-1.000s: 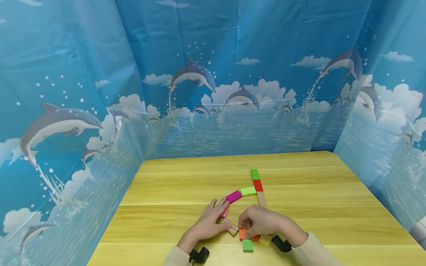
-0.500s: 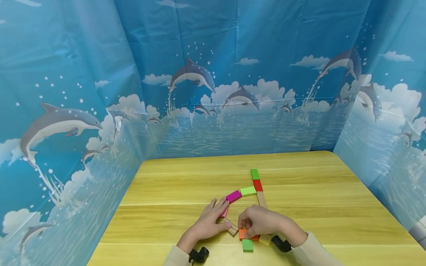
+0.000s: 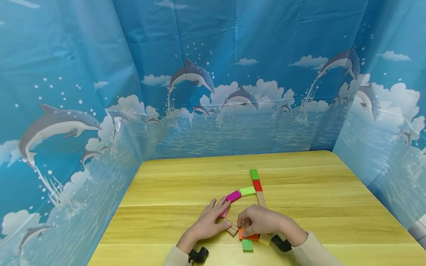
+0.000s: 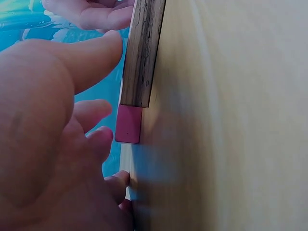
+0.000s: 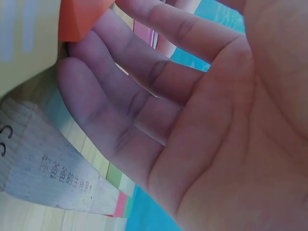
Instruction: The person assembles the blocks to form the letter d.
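Observation:
My right hand pinches an orange block lying flat on the table, the thumb over its near side and the fingers curled at its far side. In the right wrist view the fingertips meet the orange block. My left hand lies with fingers fairly straight beside a pink block, partly covering it. Its thumb touches a plain wooden block, whose left end is hidden. A green block sits against the orange one's near side, and a yellow block by its right end.
Beyond the hands, a magenta block and a lime block continue a curve. It meets a line of a green block, a red block and a printed wooden block. A dolphin-print curtain surrounds the table.
The right thumb has shifted slightly left and away from the near edge along the orange block. The left hand and the blocks stay practically in place.

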Tool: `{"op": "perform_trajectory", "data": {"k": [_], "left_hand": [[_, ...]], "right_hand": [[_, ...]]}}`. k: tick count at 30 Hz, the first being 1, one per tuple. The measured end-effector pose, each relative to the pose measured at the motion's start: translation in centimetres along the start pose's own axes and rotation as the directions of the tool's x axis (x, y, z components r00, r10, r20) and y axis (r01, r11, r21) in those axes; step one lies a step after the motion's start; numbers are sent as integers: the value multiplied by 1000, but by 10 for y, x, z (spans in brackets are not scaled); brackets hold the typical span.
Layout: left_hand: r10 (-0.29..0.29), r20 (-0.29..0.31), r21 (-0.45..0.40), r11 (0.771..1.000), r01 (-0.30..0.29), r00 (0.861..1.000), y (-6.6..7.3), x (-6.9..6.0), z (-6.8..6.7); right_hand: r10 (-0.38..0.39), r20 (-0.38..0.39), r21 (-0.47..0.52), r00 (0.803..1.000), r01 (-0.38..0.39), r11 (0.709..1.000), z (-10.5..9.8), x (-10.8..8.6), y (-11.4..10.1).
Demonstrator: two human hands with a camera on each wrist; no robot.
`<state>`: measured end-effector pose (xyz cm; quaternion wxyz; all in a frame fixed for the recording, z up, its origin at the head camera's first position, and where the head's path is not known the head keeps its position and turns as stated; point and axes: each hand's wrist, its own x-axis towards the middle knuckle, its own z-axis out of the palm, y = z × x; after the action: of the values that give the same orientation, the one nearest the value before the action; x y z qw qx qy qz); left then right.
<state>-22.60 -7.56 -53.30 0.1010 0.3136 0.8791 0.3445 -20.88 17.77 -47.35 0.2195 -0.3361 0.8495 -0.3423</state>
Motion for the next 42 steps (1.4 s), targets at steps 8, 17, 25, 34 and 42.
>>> {"op": "perform_trajectory", "data": {"k": [8, 17, 25, 34, 42], "left_hand": [[-14, 11, 7, 1000, 14, 1000, 4, -3, 0], [-1, 8, 17, 1000, 1, 1000, 5, -3, -1], [10, 4, 34, 999, -10, 1000, 4, -2, 0], [12, 5, 32, 999, -13, 1000, 7, -2, -2], [0, 10, 33, 999, 0, 1000, 5, -2, 0]], "right_hand": [[-39, -24, -38, 999, 38, 999, -2, 0, -1], [-38, -93, -68, 995, 32, 997, -7, -5, -2], [-19, -176, -129, 984, -4, 992, -11, -16, -6], [-6, -248, -173, 969, -38, 984, -16, -28, -11], [-16, -311, -171, 950, -39, 985, -21, -41, -10]]}}
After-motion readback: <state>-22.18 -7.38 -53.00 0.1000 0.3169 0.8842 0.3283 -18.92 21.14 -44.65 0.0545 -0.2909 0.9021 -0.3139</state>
